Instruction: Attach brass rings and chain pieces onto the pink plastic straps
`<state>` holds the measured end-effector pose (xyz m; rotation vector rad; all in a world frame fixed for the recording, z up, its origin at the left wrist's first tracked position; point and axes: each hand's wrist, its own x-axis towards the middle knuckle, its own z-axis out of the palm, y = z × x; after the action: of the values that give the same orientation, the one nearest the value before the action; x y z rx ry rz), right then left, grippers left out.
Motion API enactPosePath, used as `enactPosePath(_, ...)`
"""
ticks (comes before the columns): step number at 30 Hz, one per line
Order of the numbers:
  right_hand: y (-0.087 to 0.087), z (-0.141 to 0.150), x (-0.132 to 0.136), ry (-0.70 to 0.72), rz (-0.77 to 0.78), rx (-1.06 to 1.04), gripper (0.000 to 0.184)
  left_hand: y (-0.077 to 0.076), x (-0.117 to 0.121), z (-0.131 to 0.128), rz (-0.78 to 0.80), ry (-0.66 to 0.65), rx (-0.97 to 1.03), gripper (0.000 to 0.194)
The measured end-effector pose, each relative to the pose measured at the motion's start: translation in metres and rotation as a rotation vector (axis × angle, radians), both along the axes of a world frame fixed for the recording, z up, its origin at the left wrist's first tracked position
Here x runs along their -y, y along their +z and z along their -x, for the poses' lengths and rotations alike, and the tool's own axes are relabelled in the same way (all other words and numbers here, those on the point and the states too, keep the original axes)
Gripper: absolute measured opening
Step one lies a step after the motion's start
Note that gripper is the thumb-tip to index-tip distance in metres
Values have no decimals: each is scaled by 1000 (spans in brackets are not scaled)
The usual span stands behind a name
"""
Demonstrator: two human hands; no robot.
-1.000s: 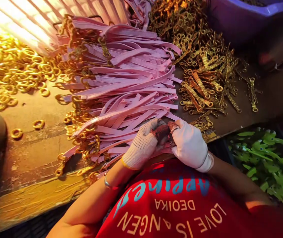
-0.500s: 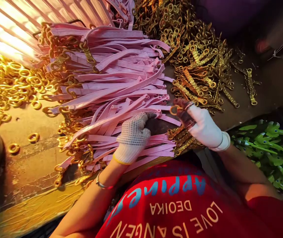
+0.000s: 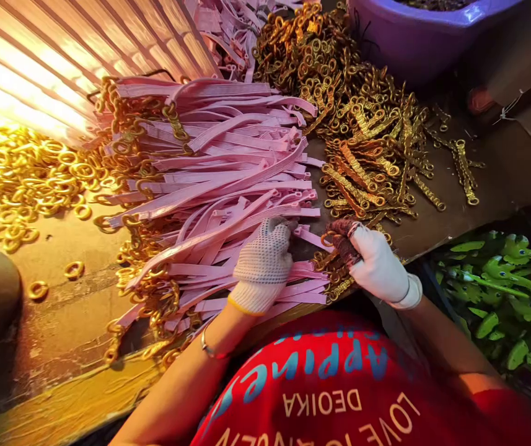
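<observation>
My left hand, in a white dotted glove with a dark fingertip showing, is closed among pink straps. Its fingertips pinch one strap near its right end, and that short end pokes out toward the other hand. Facing it, my right hand wears a white glove with dark, worn fingers. Those fingers are pressed together on a gold chain piece, whose ring shows at the tips beside the strap end. Whether ring and strap touch I cannot tell. Gold rings and links hang at the straps' left ends.
Gold chain pieces are heaped right of the straps. Loose gold rings lie at left, by a ribbed, brightly lit panel. A purple tub stands at the back. Green leaf-like pieces sit below the table's right edge.
The view has shifted, bringing the purple tub in at the top. My right hand has come nearer to me, bringing the gold ring beside the strap end. My left hand keeps its pinch.
</observation>
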<state>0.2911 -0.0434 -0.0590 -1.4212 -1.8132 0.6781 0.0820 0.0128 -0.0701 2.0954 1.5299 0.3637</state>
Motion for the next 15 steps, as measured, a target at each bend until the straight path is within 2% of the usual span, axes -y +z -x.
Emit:
enactPosePath(2, -1, 7, 5, 32, -12, 26, 31, 11, 7, 13, 118, 44, 195, 35)
enactPosePath(6, 2, 27, 9, 133, -24, 25, 31, 33, 27, 33, 653, 199, 580, 28)
enactPosePath(8, 4, 35, 9, 174, -3, 69, 33, 39, 35, 36, 784, 225, 692, 28)
enactPosePath(12, 6, 47, 9, 212, 41, 283, 31, 38, 42, 32, 803, 220, 739, 39)
enactPosePath(15, 6, 53, 10, 225, 52, 492, 23, 33, 43, 32, 665, 206, 628, 41)
